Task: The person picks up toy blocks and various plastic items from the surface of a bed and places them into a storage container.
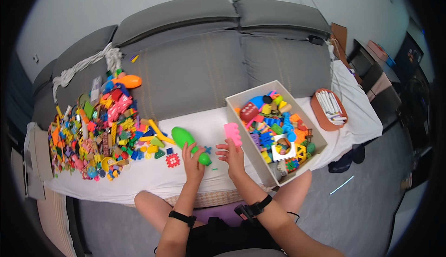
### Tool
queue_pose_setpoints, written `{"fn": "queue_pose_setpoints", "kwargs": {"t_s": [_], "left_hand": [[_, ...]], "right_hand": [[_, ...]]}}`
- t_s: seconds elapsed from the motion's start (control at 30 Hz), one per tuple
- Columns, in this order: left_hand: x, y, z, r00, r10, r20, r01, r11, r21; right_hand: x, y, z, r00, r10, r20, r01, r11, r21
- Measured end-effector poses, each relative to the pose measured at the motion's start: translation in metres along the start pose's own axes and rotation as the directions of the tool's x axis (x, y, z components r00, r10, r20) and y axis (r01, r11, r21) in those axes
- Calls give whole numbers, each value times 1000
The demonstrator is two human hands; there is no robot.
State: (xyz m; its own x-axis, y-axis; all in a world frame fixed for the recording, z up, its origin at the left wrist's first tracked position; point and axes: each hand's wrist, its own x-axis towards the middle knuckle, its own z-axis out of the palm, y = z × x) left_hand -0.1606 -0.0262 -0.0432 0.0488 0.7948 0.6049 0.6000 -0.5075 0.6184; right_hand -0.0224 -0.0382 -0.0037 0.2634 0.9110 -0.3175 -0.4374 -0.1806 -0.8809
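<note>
My left hand (192, 164) grips a green toy bowling pin (183, 137) around its narrow neck, with the wide end pointing away from me. A few centimetres to its right, my right hand (235, 160) pinches a pink toy block (233, 134) with a notched edge; its other fingers are spread toward the left. The pink block is beside the left wall of a beige storage bin (246, 150) filled with mixed toys. On the white cloth left of my left hand lies a red window-shaped toy piece (172, 160). Small blue and green pieces lie between my hands.
A large heap of colourful toys (93, 136) covers the left of the white cloth (204, 120). Right of the bin stands a terracotta-coloured tub (329, 123) of white pens. Behind are grey sofa cushions (190, 71). A white rope-like cloth (86, 66) hangs at the left.
</note>
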Motion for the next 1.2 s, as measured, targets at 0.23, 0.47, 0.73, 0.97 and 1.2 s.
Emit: {"fn": "queue_pose_setpoints", "kwargs": {"t_s": [0.23,0.47,0.73,0.97,1.2], "left_hand": [[50,106,100,905,322,278,-193,893,-407],[33,114,99,884,196,425,25,887,-462],[-26,-19,47,961,-91,262,88,996,25],[-63,-93,1,898,-185,400,115,975,193],[-75,-102,-3,856,-197,477,142,978,149]], "right_hand": [[-40,-47,-76,898,-157,-411,355,809,468],[-35,-14,-75,745,-428,-512,551,827,109],[5,70,-34,949,-236,207,293,902,-316],[46,133,-1,921,-107,374,389,192,-901],[71,151,-21,902,-10,432,411,327,-851]]}}
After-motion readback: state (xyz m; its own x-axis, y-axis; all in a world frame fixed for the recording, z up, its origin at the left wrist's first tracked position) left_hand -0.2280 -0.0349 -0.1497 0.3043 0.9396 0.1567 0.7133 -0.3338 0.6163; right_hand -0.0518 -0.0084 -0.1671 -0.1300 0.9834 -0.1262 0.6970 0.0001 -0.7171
